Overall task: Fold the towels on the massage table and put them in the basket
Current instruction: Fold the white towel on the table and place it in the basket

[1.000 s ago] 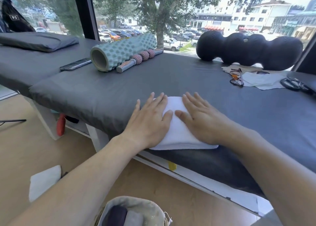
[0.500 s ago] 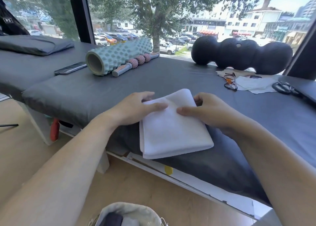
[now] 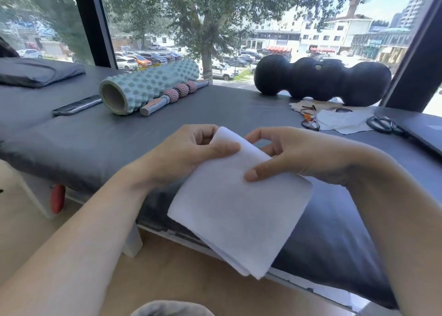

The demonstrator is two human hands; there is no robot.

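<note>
Now left hand (image 3: 181, 153) and right hand (image 3: 294, 155) pinch the folded white towel (image 3: 239, 208) above the worktop (image 3: 215, 115) edge; basket rim (image 3: 172, 308) lies below, nearer left.

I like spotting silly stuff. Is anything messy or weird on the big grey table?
Nothing is spilled or broken. The folded white towel is held up by both hands, left hand and right hand, its lower end hanging past the massage table edge. Glasses lie loose on crumpled cloths.

1. A massage or physiotherapy room: a dark padded massage table (image 3: 95, 134) is filling the view.
2. A ridged foam roller (image 3: 148, 86), a massage stick (image 3: 172, 95) and a black peanut-shaped roller (image 3: 320, 80) are lying on it.
</note>
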